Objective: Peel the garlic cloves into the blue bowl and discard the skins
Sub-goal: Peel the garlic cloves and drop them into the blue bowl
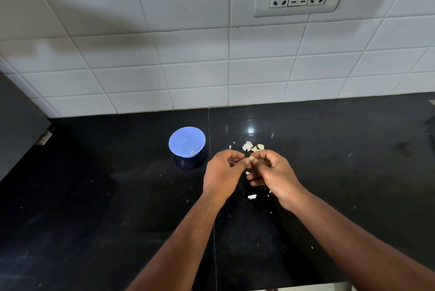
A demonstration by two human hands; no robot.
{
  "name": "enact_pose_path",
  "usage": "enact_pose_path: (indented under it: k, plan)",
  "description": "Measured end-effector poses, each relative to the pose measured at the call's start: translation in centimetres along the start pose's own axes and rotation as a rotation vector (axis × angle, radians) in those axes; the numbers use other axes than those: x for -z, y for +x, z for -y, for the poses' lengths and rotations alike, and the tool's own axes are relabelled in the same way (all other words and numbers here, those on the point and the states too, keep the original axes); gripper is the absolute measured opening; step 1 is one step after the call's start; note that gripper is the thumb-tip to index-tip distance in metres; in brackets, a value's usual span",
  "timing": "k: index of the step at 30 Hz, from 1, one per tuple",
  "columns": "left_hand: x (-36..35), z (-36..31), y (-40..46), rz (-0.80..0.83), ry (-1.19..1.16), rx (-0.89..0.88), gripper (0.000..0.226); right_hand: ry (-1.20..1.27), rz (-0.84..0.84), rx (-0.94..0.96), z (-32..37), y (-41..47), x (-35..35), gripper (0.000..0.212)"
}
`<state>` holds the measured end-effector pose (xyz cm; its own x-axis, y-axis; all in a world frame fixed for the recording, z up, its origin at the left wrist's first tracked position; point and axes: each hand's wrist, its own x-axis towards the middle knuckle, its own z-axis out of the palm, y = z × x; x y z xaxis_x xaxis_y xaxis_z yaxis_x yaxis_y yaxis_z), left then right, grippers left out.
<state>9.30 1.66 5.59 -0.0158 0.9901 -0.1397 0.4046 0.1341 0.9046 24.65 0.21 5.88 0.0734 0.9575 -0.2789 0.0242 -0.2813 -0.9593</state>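
Clove (pixel 251 158), pinched between left hand (pixel 223 174) and right hand (pixel 273 173), right of bowl (pixel 187 141): strip skin fully, dropping scraps by near skins (pixel 252 147)

hands (pixel 249 170) meet mid-counter (pixel 94 196). bowl (pixel 187 141) sits just left & behind them, only upright obstacle. garlic bits (pixel 253 147) right behind the fingers, skin scraps (pixel 251 196) under/between wrists, flat. wide open counter to far left, right & front. tiled wall (pixel 188 66) closes the back; dark panel (pixel 18 121) blocks far left edge.
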Motion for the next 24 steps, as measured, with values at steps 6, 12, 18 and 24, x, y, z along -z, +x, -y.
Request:
enact_pose_path:
  k: [6,12,18,24]
  plan:
    - [-0.3,0.1,0.3,0.014,-0.062,-0.026,0.007,-0.053,0.012,0.055,0.1,-0.1,-0.3,0.014]
    - [-0.8,0.2,0.4,-0.039,-0.137,-0.006,0.010,-0.011,-0.017,0.074,0.4,0.0,-0.4,0.015]
    - [-2.0,-0.1,0.5,-0.145,-0.208,0.057,0.015,-0.002,-0.038,0.071,0.7,0.3,-1.1,0.019]
    - [-2.2,0.1,0.9,-0.128,-0.093,0.020,0.015,-0.032,0.038,0.092,0.9,0.0,-1.3,0.031]
